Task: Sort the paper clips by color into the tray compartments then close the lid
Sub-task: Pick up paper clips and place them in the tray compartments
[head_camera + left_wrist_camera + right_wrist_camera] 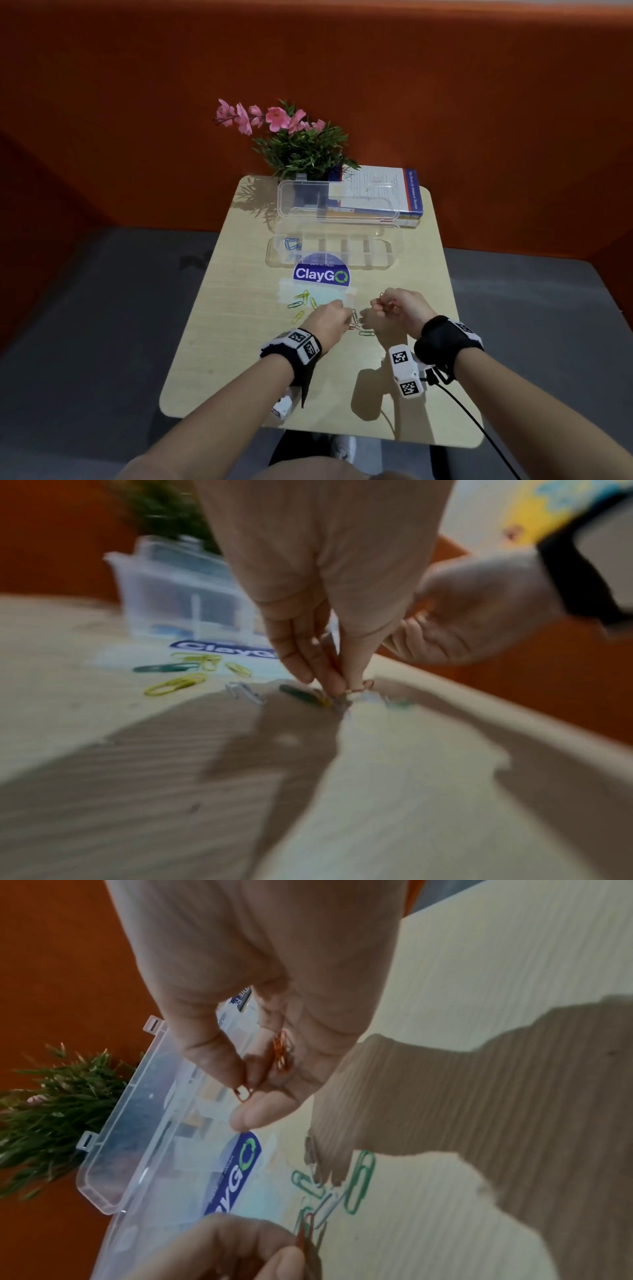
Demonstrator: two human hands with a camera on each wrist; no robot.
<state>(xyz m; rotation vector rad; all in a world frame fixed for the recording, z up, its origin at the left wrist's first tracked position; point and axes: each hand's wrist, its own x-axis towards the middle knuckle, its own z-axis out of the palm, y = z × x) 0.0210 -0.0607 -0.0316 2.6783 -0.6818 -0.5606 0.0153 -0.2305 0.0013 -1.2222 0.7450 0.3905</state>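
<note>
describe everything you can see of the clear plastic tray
The tray is a long, shallow box of clear plastic with rounded corners, split by thin walls into a row of small compartments. Its hinged lid stands open and upright at the far side, with two small latch tabs on its free edge. It sits on the table, its near edge over a ClayGo sticker. Blue paper clips lie in the leftmost compartment; the others look empty. Neither hand touches it.
</note>
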